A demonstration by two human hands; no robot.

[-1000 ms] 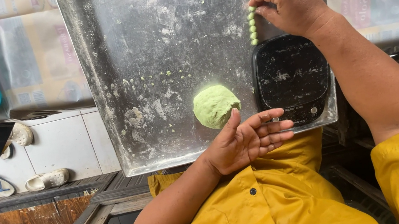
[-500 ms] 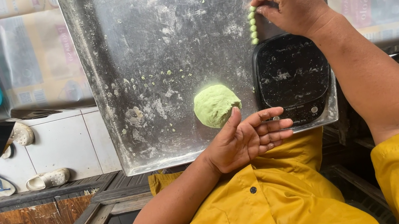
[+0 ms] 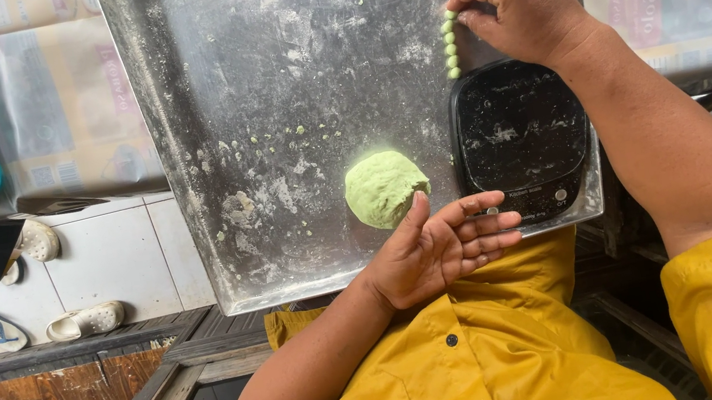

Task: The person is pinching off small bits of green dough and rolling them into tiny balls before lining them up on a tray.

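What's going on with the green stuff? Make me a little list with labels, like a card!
Worker: one person in a yellow shirt
Surface: floury metal tray
Left hand: open, palm up, empty, beside the green dough ball
Right hand: fingers at the top of a row of small green dough balls
Row: runs in a straight line down the tray
Scale: black kitchen scale on the tray, nothing on it
Floor: sandals on white tiles
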